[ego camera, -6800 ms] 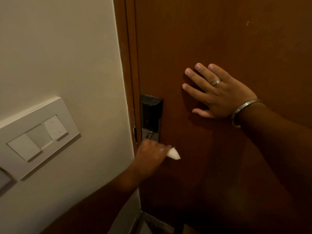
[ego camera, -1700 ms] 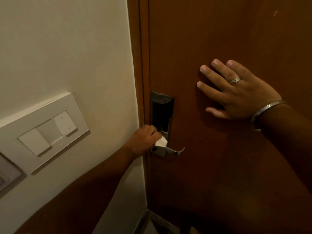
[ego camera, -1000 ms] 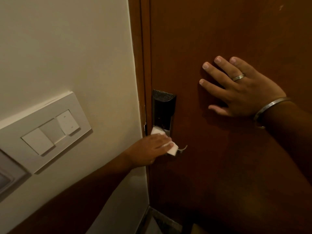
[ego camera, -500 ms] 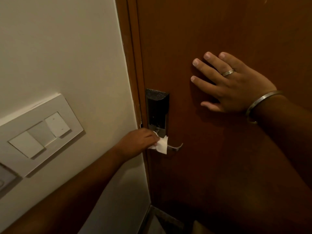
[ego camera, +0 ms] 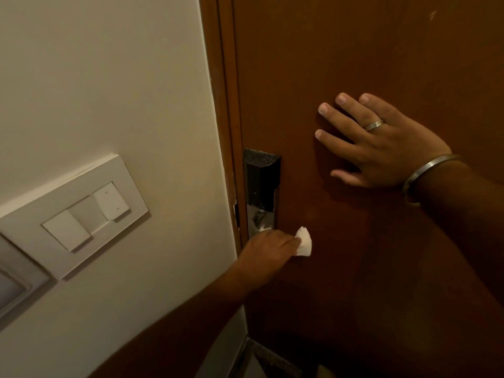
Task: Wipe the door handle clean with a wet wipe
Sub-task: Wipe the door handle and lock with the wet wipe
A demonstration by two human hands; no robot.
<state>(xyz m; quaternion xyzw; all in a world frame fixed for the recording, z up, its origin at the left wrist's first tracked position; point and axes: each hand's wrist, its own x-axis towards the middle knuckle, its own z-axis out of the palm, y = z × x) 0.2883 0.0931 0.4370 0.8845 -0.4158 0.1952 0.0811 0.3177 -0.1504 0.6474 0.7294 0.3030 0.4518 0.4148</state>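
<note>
My left hand [ego camera: 268, 251] is closed around the door's lever handle, which it hides entirely. A white wet wipe [ego camera: 304, 241] pokes out past my fingertips on the right. Just above my hand stands the lock's dark plate [ego camera: 261, 181] with a shiny metal lower part [ego camera: 259, 218]. My right hand [ego camera: 379, 143], with a ring and a metal bangle, lies flat with fingers apart on the brown wooden door [ego camera: 354, 50], up and to the right of the lock.
A cream wall [ego camera: 109, 77] fills the left side, carrying a white switch panel [ego camera: 79, 216]. The brown door frame [ego camera: 223, 105] runs between wall and door. A strip of floor [ego camera: 259, 361] shows at the bottom.
My left hand has slid right along the lever and now covers it, with the wipe sticking out past where the lever's tip showed. My right hand stays pressed on the door.
</note>
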